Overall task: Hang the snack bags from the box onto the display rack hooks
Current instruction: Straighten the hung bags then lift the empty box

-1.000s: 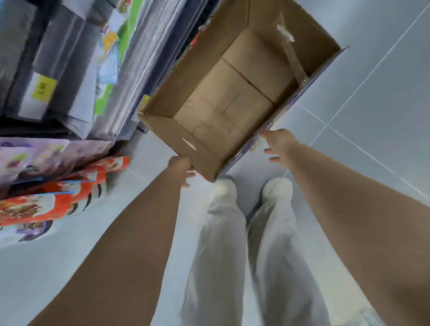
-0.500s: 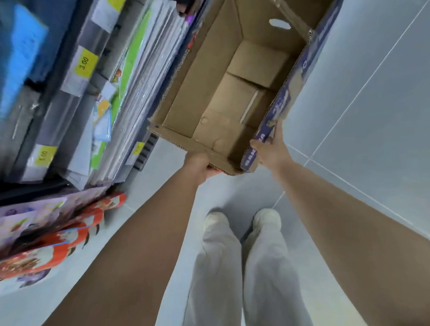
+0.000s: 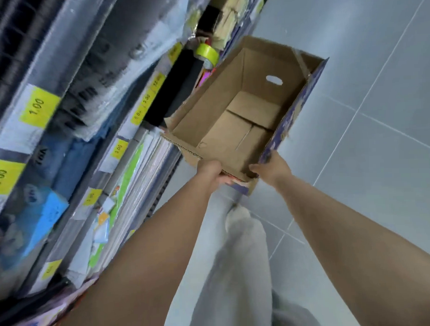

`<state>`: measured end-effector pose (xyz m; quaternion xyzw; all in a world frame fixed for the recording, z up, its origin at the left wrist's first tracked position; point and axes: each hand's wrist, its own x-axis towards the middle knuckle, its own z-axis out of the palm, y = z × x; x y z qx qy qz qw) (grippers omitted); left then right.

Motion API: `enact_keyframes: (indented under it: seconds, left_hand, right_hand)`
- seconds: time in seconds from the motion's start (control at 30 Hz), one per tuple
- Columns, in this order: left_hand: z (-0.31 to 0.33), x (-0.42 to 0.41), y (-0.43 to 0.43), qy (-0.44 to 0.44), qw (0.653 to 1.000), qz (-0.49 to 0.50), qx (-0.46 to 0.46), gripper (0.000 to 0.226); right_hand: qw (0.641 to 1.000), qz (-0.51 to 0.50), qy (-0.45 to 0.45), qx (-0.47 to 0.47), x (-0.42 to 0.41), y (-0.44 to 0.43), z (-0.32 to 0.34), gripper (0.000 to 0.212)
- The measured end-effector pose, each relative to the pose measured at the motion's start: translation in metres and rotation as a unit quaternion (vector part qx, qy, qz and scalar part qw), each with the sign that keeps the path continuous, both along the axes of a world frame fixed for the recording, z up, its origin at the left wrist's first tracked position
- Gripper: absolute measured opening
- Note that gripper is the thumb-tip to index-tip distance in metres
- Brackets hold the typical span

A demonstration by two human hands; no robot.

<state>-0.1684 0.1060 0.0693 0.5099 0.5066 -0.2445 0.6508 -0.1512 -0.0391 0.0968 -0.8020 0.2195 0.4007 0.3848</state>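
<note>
From the head view, I have the cardboard box [image 3: 234, 123] lifted off the grey tiled floor [image 3: 377, 108] and held out ahead of me, both arms stretched forward. My left hand [image 3: 213, 172] is closed around the near short edge at its left corner, fingers tucked under the bottom, and my right hand [image 3: 270, 169] is clamped on the near right corner, thumb over the rim against the blue printed side. Both hands sit at the same near end, so neither is closer to the box than the other; its long axis runs away from me, up and to the right in the picture, with the handle cut-out [image 3: 274, 80] in the far end wall. The inside shows only bare cardboard flaps: I see no snack bags in it, so I judge the hanging is done, or nearly, and the box itself is what I am now carrying. To my left the shelving [image 3: 91, 133] runs alongside, with yellow price tags [image 3: 37, 106], stacked paper goods and a roll of tape [image 3: 206, 53]; the box's left wall passes just beside the shelf edge, though I cannot tell if it touches. No display hooks are clear in this blurred picture. The move ahead turns on swinging that far end clear of the shelf front.
</note>
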Motion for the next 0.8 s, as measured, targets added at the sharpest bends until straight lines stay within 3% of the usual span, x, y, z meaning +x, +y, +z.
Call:
enact_keyframes:
  seconds: [0.2,0.37,0.6,0.8]
  left_hand:
    - [-0.029,0.094,-0.030,0.020,0.996,0.067,-0.047,0.043]
    - [-0.051,0.145,-0.051,-0.026,0.996,0.045,-0.079,0.030]
    - [-0.082,0.180,-0.075,-0.010,0.998,0.033,-0.057,0.033]
    - [-0.092,0.183,-0.075,0.038,0.995,-0.093,-0.022,0.033]
  right_hand:
    - [0.999,-0.010,-0.016,-0.026,0.092,-0.022,-0.021,0.063]
    - [0.999,0.008,-0.005,-0.050,0.141,-0.043,-0.053,0.056]
    - [0.996,-0.085,-0.011,-0.024,0.175,-0.067,-0.095,0.050]
    - [0.995,-0.039,0.094,0.002,0.176,-0.084,-0.113,0.046]
